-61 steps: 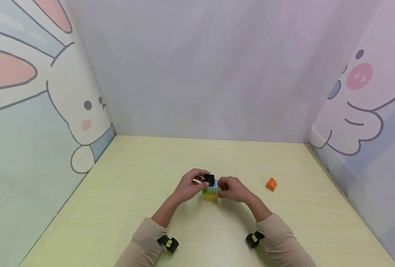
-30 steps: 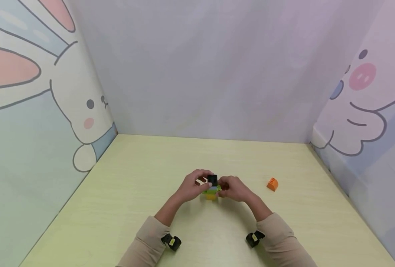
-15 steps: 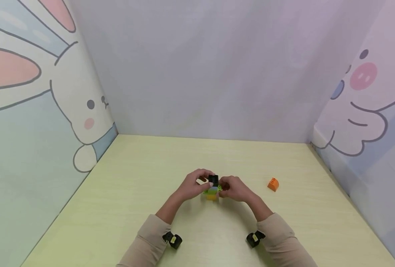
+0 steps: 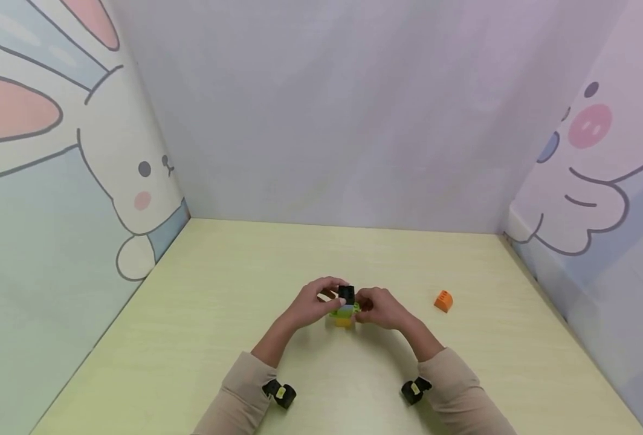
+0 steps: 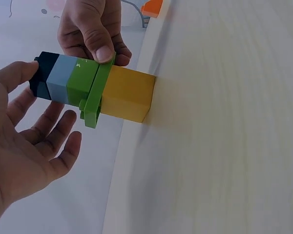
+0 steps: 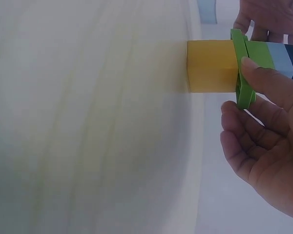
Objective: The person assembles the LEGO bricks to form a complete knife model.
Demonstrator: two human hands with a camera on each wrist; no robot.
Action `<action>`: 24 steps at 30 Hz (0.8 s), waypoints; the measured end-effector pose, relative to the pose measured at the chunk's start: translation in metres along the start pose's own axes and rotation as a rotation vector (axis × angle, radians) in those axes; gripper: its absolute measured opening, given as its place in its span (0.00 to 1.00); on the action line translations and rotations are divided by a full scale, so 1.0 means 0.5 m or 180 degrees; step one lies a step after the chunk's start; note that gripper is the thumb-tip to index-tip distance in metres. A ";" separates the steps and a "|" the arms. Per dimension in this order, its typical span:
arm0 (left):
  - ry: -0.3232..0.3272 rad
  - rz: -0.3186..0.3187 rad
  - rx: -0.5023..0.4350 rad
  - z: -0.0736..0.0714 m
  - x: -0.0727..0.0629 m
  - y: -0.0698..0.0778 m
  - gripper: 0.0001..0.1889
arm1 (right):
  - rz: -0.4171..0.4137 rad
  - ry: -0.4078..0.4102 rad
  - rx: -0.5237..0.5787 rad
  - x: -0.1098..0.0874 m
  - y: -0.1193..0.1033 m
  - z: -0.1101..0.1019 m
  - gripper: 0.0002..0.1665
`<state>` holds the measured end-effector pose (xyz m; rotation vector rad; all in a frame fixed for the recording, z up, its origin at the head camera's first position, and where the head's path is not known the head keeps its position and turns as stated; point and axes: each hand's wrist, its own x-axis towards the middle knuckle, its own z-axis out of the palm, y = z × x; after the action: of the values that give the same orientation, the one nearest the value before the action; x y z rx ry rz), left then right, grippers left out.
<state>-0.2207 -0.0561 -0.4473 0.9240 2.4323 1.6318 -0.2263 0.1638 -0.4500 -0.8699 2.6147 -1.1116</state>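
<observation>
A stack of toy building bricks stands upright on the table: a yellow brick (image 5: pixel 128 92) at the bottom, a thin green plate (image 5: pixel 98 95) over it, then a green brick (image 5: pixel 82 80), a light blue brick (image 6: pixel 282 59) and a black brick (image 4: pixel 346 293) on top. My left hand (image 4: pixel 309 304) pinches the black brick between thumb and fingers, its other fingers spread beside the stack. From the other side my right hand (image 4: pixel 382 308) grips the green plate, thumb (image 6: pixel 256 70) on its near face and fingers curled below its edge.
An orange brick (image 4: pixel 443 301) with a curved side lies to the right of the hands on the pale wooden table (image 4: pixel 234 266). A grey backdrop (image 4: pixel 321 121) rises behind, with side panels showing a cartoon rabbit and a pig.
The black brick was shifted left, leaving studs of the light blue brick exposed; it has moved right and now sits squarely over it. The right hand has kept its hold.
</observation>
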 end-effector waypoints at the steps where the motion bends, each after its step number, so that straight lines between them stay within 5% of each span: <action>1: -0.0021 -0.0004 0.0003 0.001 0.000 0.001 0.17 | 0.0010 -0.0004 -0.0004 -0.001 0.000 -0.001 0.12; 10: 0.0035 -0.0080 0.0122 -0.009 -0.004 -0.011 0.25 | -0.0068 -0.0019 -0.0098 0.006 0.000 -0.001 0.11; 13: -0.0004 -0.0151 0.0086 -0.021 -0.015 0.013 0.24 | -0.0029 -0.0025 -0.0094 0.007 -0.002 -0.001 0.12; 17: -0.0064 -0.0251 0.0120 -0.028 -0.022 -0.007 0.23 | -0.0020 -0.0015 -0.0096 0.006 -0.004 -0.001 0.12; 20: -0.0090 -0.0314 0.0232 -0.028 -0.021 -0.050 0.22 | -0.0017 -0.0014 -0.0095 0.005 -0.005 0.000 0.13; 24: -0.0133 -0.0343 0.0158 -0.029 -0.022 -0.053 0.21 | -0.0016 -0.0015 -0.0093 0.004 -0.005 0.000 0.13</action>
<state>-0.2287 -0.0804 -0.4665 0.8092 2.4590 1.5083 -0.2269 0.1611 -0.4478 -0.8842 2.6330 -1.0738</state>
